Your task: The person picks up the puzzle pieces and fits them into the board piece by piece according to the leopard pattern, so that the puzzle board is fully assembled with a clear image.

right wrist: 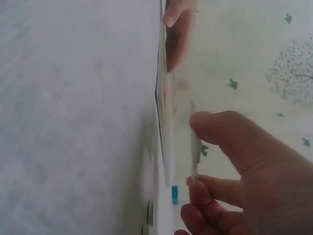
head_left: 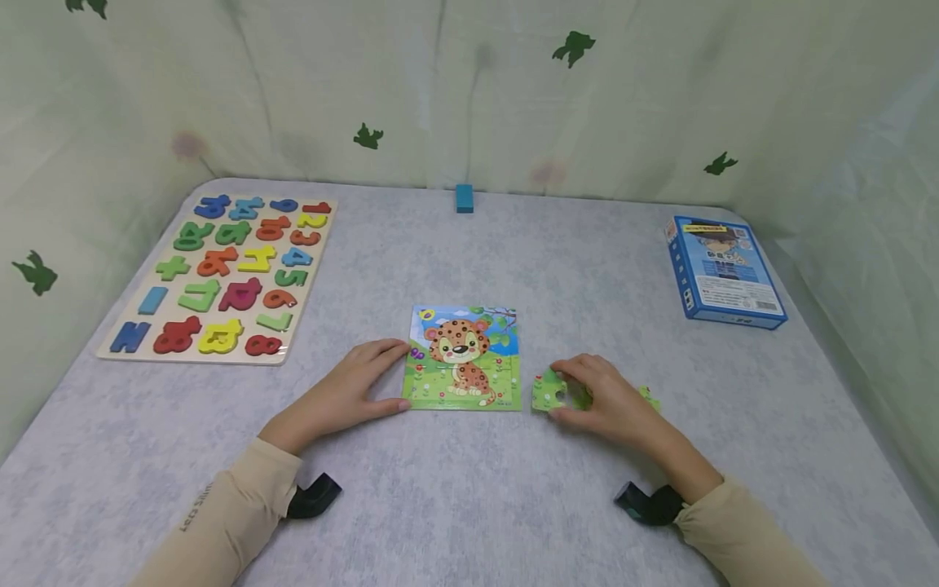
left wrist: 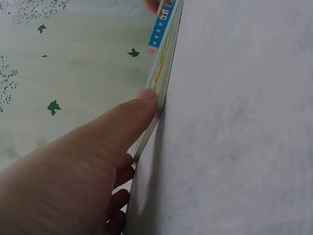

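Observation:
A square leopard jigsaw puzzle board lies flat in the middle of the table. My left hand rests against its left side, thumb at the near left corner and fingertips on the left edge, fingers fairly straight. Just right of the board, my right hand pinches a green jigsaw piece between thumb and fingers. In the right wrist view that piece shows edge-on, held above the table. More green puzzle pieces lie beneath and behind the right hand, mostly hidden by it.
A wooden board of coloured numbers and letters lies at the left. A small blue block stands at the table's far edge. Toward the far right is a blue box. Pale curtains enclose the table, and black curved mounts protrude from both sleeves.

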`<state>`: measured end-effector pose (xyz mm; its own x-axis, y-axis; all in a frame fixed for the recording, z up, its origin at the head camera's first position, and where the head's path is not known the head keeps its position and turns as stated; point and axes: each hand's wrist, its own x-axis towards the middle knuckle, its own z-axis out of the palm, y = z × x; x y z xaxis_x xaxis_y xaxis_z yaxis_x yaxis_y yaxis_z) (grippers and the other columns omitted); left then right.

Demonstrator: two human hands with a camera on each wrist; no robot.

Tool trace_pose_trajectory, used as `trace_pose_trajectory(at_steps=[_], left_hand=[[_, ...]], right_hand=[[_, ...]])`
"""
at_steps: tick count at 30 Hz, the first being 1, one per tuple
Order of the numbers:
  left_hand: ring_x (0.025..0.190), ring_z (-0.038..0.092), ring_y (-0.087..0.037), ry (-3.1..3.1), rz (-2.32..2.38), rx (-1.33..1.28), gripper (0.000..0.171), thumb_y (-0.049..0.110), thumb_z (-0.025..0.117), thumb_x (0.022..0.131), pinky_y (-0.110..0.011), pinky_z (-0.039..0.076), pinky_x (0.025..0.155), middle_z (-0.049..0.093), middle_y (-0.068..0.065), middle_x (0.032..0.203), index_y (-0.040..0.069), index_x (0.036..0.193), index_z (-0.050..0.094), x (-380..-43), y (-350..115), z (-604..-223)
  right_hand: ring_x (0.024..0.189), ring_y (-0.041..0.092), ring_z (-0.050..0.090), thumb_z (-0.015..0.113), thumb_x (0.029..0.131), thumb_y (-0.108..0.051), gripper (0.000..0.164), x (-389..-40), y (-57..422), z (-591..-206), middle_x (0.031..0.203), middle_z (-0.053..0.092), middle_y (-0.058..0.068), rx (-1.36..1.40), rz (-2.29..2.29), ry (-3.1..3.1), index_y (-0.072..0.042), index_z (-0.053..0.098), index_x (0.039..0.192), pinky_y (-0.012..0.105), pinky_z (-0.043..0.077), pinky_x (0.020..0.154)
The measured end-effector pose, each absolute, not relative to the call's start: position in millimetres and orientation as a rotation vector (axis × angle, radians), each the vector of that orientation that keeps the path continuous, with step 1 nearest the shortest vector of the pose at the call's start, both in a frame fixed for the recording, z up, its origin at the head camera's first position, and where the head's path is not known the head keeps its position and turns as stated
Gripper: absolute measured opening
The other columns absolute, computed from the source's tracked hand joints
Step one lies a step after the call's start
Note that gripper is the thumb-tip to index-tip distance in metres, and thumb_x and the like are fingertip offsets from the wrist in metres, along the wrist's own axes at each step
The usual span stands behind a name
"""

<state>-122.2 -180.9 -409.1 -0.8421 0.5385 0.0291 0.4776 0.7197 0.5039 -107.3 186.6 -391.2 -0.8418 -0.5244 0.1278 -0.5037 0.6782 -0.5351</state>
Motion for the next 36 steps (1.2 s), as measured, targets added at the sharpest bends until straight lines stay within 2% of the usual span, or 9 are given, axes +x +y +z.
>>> trace_pose_trajectory(at_steps=[8, 15, 21, 24, 31, 36], left_hand=[[0.127, 0.025, -0.028, 2.783, 0.767, 0.856, 0.077, 0.051, 0.061, 0.080, -0.046, 0.022, 0.101, 0.033, -0.008, 0.139, 0.011, 0.139, 0.034, -124, -182, -409], [0.127, 0.025, -0.029, 2.783, 0.796, 0.861, 0.074, 0.048, 0.063, 0.079, -0.048, 0.022, 0.101, 0.034, -0.008, 0.138, 0.011, 0.138, 0.036, -123, -183, -408], [0.127, 0.025, -0.029, 2.783, 0.810, 0.874, 0.073, 0.049, 0.062, 0.080, -0.049, 0.023, 0.100, 0.034, -0.007, 0.139, 0.011, 0.138, 0.037, -122, -183, -409], [0.126, 0.027, -0.028, 2.781, 0.841, 0.930, 0.068, 0.045, 0.063, 0.080, -0.048, 0.023, 0.100, 0.035, -0.005, 0.139, 0.013, 0.136, 0.041, -123, -182, -411], [0.123, 0.032, -0.027, 2.771, 0.852, 1.096, 0.051, 0.040, 0.063, 0.082, -0.051, 0.022, 0.098, 0.040, -0.004, 0.135, 0.020, 0.128, 0.052, -123, -182, -412], [0.124, 0.030, -0.028, 2.745, 0.850, 1.172, 0.039, 0.035, 0.062, 0.084, -0.053, 0.020, 0.097, 0.038, -0.004, 0.137, 0.026, 0.121, 0.059, -123, -182, -412]], right_hand=[[0.095, 0.020, 0.047, 0.073, 0.073, -0.024, 0.053, -116, 143, -379, 0.097, 0.054, 0.001, -1.096, -0.992, 2.800, -0.002, 0.055, 0.118, 0.038, 0.041, 0.080], [0.098, 0.018, 0.046, 0.072, 0.075, -0.029, 0.056, -122, 97, -385, 0.102, 0.054, 0.003, -1.079, -0.982, 2.789, -0.005, 0.054, 0.123, 0.033, 0.041, 0.080], [0.088, 0.014, 0.045, 0.073, 0.075, -0.032, 0.056, -130, 72, -397, 0.095, 0.053, 0.001, -1.095, -0.973, 2.784, -0.005, 0.055, 0.120, 0.029, 0.039, 0.075], [0.088, 0.013, 0.046, 0.073, 0.074, -0.034, 0.055, -133, 66, -402, 0.096, 0.055, 0.001, -1.118, -0.932, 2.797, -0.006, 0.056, 0.119, 0.029, 0.038, 0.076], [0.100, 0.018, 0.047, 0.071, 0.076, -0.038, 0.058, -134, 60, -404, 0.105, 0.056, 0.003, -1.119, -0.863, 2.789, -0.008, 0.056, 0.123, 0.036, 0.034, 0.089], [0.099, 0.017, 0.045, 0.071, 0.075, -0.038, 0.058, -136, 58, -405, 0.105, 0.054, -0.001, -1.089, -0.892, 2.767, -0.011, 0.056, 0.124, 0.035, 0.034, 0.086]])
